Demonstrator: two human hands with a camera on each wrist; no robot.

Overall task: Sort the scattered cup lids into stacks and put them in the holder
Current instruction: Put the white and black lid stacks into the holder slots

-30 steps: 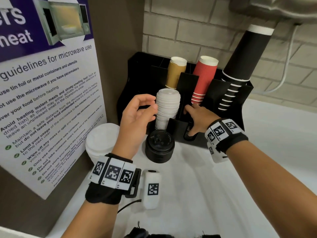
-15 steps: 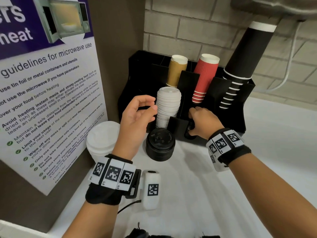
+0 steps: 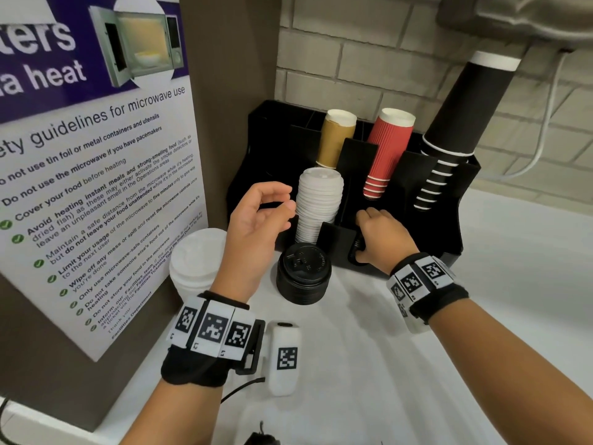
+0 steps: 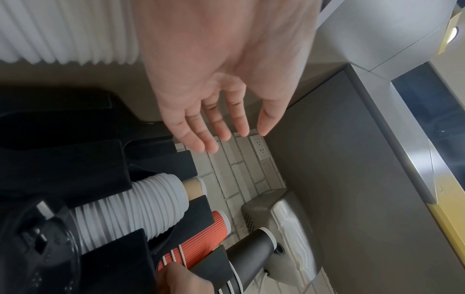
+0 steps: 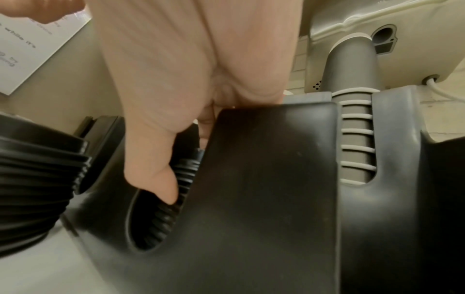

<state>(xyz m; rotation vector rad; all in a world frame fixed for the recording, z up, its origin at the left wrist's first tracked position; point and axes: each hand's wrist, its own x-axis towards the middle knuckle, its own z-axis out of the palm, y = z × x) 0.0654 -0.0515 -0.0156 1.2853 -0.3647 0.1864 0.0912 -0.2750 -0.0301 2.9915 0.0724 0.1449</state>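
Right hand (image 3: 380,234) curled round stack of black lids (image 5: 176,191) seated in holder (image 3: 449,226) front slot. Left hand (image 3: 256,232) held empty, fingers relaxed, beside white lid stack (image 3: 316,203) in adjacent slot. Second black lid stack (image 3: 303,274) stood on counter, just before holder.

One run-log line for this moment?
right hand: grips black ribbed lid stack in black plastic holder | left hand: open, empty

— What kind of place is this?
— A workplace break room: a microwave safety poster (image 3: 96,187) signed Facilities Department, a black holder (image 3: 442,220) of stacked paper cups (image 3: 388,152), a white counter (image 3: 481,316), painted brick wall (image 3: 369,53).
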